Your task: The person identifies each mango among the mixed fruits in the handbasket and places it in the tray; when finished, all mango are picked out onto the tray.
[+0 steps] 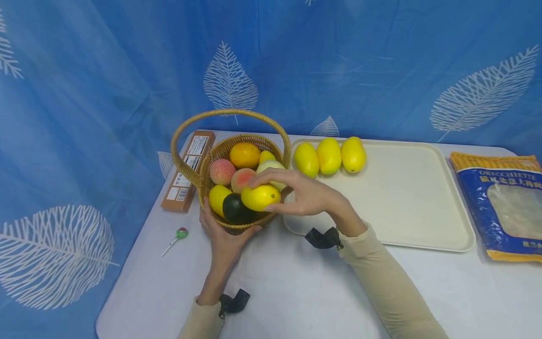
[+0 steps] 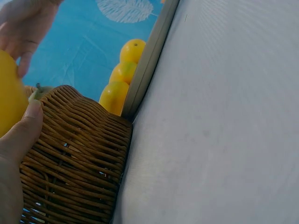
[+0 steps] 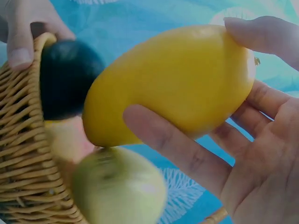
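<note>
My right hand (image 1: pixel 306 190) holds a yellow mango (image 1: pixel 259 197) between thumb and fingers, over the near right part of a wicker basket (image 1: pixel 218 151). In the right wrist view the mango (image 3: pixel 173 84) lies tilted in the fingers, its lower end close to a pale green round fruit (image 3: pixel 119 186). My left hand (image 1: pixel 224 241) grips the basket's near left side, with the thumb (image 2: pixel 29 123) at the rim in the left wrist view. Inside the basket are a dark green avocado-like fruit (image 1: pixel 237 209), two peaches (image 1: pixel 222 172), an orange fruit (image 1: pixel 244 155) and other yellow fruit.
Several yellow mangoes (image 1: pixel 329 156) lie at the back left of a cream tray (image 1: pixel 406 193), right of the basket. A brown box (image 1: pixel 188 172) and a lollipop (image 1: pixel 182 233) lie on the left. A blue pasta bag (image 1: pixel 504 207) is at far right.
</note>
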A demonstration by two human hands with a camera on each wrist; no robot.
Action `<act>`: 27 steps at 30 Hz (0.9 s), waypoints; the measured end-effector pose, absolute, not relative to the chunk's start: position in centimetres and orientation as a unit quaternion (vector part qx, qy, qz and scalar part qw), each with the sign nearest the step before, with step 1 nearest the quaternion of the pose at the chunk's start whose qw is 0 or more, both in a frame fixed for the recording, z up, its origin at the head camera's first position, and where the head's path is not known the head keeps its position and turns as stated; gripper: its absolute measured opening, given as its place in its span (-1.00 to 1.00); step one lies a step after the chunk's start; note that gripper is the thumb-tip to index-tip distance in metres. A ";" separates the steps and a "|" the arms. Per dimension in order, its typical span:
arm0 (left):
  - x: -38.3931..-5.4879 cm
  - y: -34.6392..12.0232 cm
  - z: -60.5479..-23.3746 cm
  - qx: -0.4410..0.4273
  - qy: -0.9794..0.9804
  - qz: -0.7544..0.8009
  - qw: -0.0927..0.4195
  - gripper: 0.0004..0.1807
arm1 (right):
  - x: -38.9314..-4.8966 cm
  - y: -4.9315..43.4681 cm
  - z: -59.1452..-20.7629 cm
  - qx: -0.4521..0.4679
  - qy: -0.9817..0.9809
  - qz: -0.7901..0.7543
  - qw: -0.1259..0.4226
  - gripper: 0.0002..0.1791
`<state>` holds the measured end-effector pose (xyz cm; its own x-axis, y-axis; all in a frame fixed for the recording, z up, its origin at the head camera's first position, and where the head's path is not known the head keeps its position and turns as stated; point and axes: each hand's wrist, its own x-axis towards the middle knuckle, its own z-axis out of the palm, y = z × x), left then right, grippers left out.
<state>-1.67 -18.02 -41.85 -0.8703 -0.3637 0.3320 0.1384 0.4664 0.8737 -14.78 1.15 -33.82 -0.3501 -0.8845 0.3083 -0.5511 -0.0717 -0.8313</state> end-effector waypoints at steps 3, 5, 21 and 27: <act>-1.7 -18.1 -42.1 0.071 -0.820 -0.511 0.247 0.43 | -14.6 1.3 -33.6 -0.559 0.649 -0.494 0.149 -0.48; -1.7 -18.1 -42.2 0.070 -0.820 -0.510 0.251 0.44 | -14.4 1.3 -33.4 -0.567 0.645 -0.494 0.133 -0.47; -2.0 -18.6 -44.1 0.091 -0.817 -0.513 0.246 0.47 | -14.5 5.2 -30.7 -0.565 0.659 -0.493 -0.044 -0.43; -2.2 -19.2 -45.6 0.102 -0.821 -0.505 0.245 0.50 | -15.6 9.1 -29.8 -0.521 0.669 -0.523 -0.084 -0.41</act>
